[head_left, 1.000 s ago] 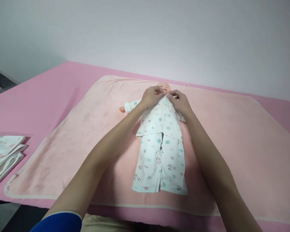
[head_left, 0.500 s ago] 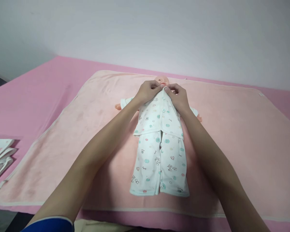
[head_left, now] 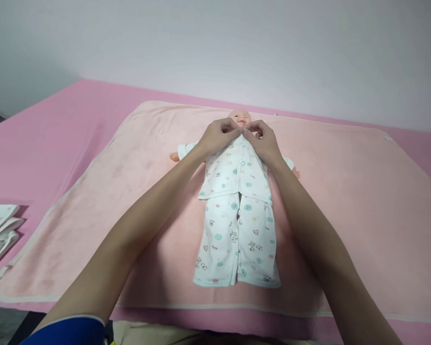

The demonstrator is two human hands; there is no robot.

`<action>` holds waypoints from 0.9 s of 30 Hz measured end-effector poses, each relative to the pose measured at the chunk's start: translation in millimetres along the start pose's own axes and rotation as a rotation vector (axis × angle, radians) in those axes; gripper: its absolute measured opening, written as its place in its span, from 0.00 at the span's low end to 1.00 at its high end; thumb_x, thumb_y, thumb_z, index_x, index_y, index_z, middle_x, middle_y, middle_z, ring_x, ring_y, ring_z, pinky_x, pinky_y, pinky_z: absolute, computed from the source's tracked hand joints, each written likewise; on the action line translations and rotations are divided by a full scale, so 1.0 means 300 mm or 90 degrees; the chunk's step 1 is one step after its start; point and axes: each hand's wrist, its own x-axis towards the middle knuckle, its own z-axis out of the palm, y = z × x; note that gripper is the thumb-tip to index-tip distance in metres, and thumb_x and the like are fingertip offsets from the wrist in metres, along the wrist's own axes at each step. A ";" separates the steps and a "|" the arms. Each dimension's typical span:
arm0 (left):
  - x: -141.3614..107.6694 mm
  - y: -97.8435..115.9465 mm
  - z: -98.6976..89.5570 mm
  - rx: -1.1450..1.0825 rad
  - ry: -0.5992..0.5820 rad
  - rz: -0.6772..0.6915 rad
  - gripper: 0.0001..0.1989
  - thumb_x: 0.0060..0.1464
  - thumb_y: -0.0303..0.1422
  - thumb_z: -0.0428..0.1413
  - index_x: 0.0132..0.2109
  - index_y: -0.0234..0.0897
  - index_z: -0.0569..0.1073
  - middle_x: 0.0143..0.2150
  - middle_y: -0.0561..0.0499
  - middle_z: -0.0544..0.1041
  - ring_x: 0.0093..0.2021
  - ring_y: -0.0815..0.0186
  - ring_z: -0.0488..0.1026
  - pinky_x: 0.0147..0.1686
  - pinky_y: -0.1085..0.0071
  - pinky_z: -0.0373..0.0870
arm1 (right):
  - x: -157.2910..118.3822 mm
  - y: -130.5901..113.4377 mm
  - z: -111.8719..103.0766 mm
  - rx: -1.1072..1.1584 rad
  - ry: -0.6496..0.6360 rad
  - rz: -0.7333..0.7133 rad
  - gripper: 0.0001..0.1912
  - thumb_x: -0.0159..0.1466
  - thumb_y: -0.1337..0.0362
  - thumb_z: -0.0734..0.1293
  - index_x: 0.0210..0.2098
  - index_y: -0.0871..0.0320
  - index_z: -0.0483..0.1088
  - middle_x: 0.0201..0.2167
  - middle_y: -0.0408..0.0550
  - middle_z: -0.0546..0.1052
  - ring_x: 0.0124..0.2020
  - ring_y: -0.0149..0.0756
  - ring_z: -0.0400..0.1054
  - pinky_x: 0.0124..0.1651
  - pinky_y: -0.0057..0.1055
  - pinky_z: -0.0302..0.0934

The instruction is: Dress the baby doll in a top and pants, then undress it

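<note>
A baby doll (head_left: 240, 116) lies face up with its head away from me. It wears a white printed shirt (head_left: 233, 172) with buttons down the front and matching trousers (head_left: 237, 239). My left hand (head_left: 219, 136) pinches the shirt's collar just below the doll's chin. Close against it, my right hand (head_left: 263, 140) pinches the other side of the collar. The fingertips of both hands nearly meet there and hide the top of the collar. Two buttons show below them. The doll's hands stick out of the sleeves on both sides.
Beneath the doll is a light pink blanket (head_left: 362, 215) with a pale edge, spread on a pink-covered table (head_left: 57, 129). Folded white printed cloths (head_left: 2, 230) lie at the left edge. A pale wall (head_left: 237, 48) rises behind the table.
My fingertips have drawn slightly closer together at the collar, and its raised edge is now more covered. The whole view has shifted slightly.
</note>
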 end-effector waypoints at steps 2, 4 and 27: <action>-0.001 0.004 0.002 0.002 0.010 -0.006 0.13 0.64 0.44 0.66 0.38 0.39 0.79 0.41 0.46 0.83 0.45 0.60 0.77 0.45 0.66 0.72 | 0.003 0.003 -0.003 0.023 -0.005 -0.002 0.26 0.65 0.36 0.79 0.44 0.50 0.76 0.49 0.49 0.84 0.48 0.41 0.75 0.51 0.39 0.71; 0.005 -0.002 0.003 -0.002 0.004 0.002 0.12 0.62 0.42 0.67 0.38 0.38 0.79 0.40 0.46 0.83 0.44 0.60 0.77 0.46 0.66 0.72 | 0.007 0.011 -0.009 0.053 -0.019 0.012 0.27 0.63 0.37 0.81 0.44 0.50 0.76 0.47 0.49 0.84 0.49 0.42 0.76 0.53 0.40 0.73; 0.017 -0.044 0.028 0.016 0.052 0.100 0.06 0.62 0.33 0.65 0.37 0.39 0.77 0.37 0.50 0.81 0.36 0.65 0.72 0.40 0.66 0.70 | 0.001 0.006 -0.042 0.113 -0.097 0.104 0.22 0.63 0.50 0.83 0.52 0.51 0.82 0.49 0.50 0.87 0.54 0.49 0.80 0.66 0.53 0.75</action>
